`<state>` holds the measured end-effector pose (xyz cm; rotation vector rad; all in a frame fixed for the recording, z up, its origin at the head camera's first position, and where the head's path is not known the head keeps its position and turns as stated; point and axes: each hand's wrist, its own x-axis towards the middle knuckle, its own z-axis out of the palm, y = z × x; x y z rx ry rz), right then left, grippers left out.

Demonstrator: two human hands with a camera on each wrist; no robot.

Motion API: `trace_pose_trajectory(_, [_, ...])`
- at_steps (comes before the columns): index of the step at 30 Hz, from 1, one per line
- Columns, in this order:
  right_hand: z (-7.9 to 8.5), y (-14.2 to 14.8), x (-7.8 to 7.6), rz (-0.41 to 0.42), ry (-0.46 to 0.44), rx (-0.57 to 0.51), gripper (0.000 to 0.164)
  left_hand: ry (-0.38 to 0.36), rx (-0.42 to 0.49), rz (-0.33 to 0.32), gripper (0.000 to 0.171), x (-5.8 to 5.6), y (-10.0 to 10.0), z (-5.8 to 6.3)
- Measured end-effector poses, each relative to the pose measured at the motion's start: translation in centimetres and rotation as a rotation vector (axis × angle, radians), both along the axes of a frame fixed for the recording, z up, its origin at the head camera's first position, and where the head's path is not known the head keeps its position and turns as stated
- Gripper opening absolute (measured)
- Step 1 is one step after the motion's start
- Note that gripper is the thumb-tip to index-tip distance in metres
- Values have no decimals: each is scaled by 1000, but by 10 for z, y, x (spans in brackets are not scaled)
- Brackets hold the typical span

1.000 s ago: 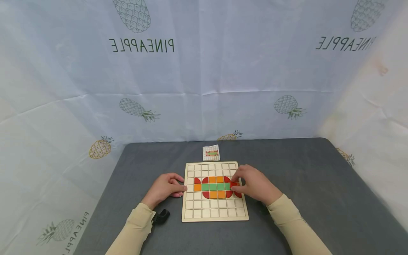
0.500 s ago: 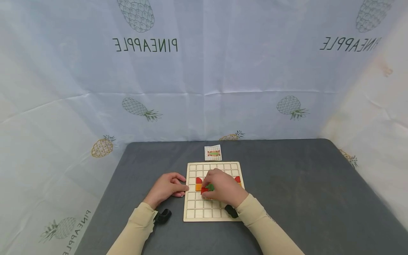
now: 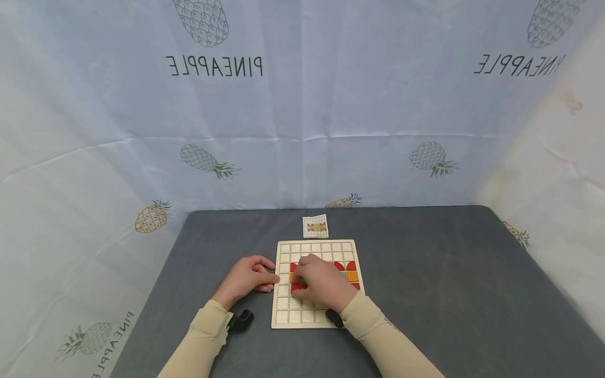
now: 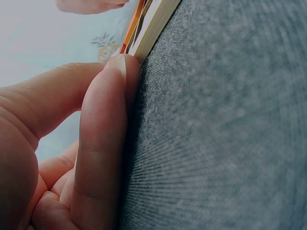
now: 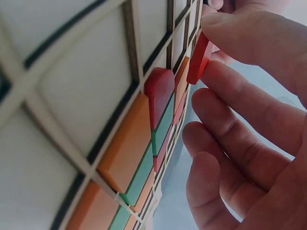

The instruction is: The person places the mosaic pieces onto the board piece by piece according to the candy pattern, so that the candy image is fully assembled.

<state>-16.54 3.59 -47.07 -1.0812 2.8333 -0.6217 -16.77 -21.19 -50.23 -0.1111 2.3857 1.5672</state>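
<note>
My right hand (image 3: 321, 282) reaches over the left part of a wooden grid board (image 3: 306, 317). Between thumb and index finger it pinches a red tile (image 5: 199, 60), held on edge at the grid, other fingers loosely bent. Orange, green and red tiles lie in the board's middle rows, such as an orange square (image 3: 352, 276) and a rounded red tile (image 5: 160, 91); the hand hides several of them. My left hand (image 3: 246, 278) holds the board's left edge, thumb and index fingertips together right at the rim in the left wrist view.
Behind the board lies a small pattern card (image 3: 315, 227) with a coloured design on a grid. The board lies on a dark grey table (image 3: 425, 273). A pineapple-print cloth (image 3: 302, 105) hangs beyond the table's far edge.
My right hand has moved left across the board from its right side, now pinching a red tile at the pattern's left end. Red tiles show at the right end. The left hand stays put.
</note>
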Motion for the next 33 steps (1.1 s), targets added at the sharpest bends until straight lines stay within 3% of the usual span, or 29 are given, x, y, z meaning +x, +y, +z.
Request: trace_pose_trajectory(33, [5, 4, 1, -20, 40, 21, 7, -4, 0, 5, 41, 1, 6, 2])
